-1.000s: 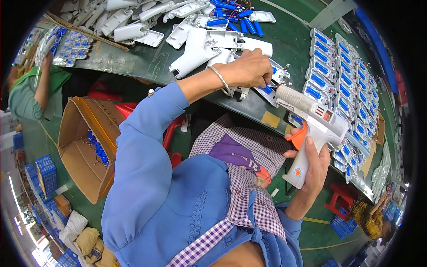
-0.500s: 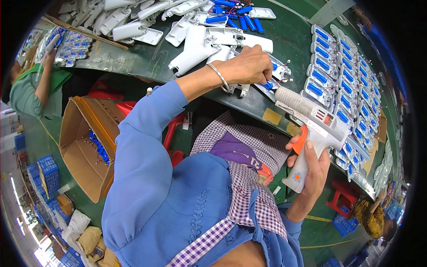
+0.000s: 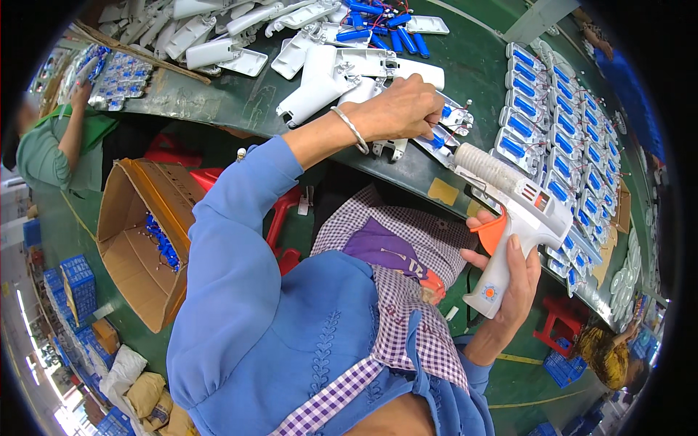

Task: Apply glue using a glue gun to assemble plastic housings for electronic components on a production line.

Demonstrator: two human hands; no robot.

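Note:
My left hand [image 3: 404, 109], with a bracelet at the wrist, is closed at the table's near edge. Its fingertips pinch down at a blue battery [image 3: 438, 138] lying in a white plastic shell half; the exact contact is partly hidden. My right hand [image 3: 513, 280] is wrapped around the handle of a white hot glue gun [image 3: 534, 218] with an orange trigger [image 3: 492, 231]. The gun's nozzle points up and left, close beside that shell. Just beyond the fingers lies another shell half [image 3: 458, 116] with a blue battery and thin wires.
Rows of white shells with blue batteries [image 3: 518, 125] cover the table's right side. White shells [image 3: 320, 76] and loose blue batteries [image 3: 407, 40] are heaped at the back. A cardboard box [image 3: 131, 254] stands left, near a red stool [image 3: 280, 232]. Another person [image 3: 58, 145] sits far left.
The glue gun has shifted slightly right, its nozzle a little farther from my left fingers. My right fingers have loosened on the trigger, which sticks out more. My left hand has barely moved.

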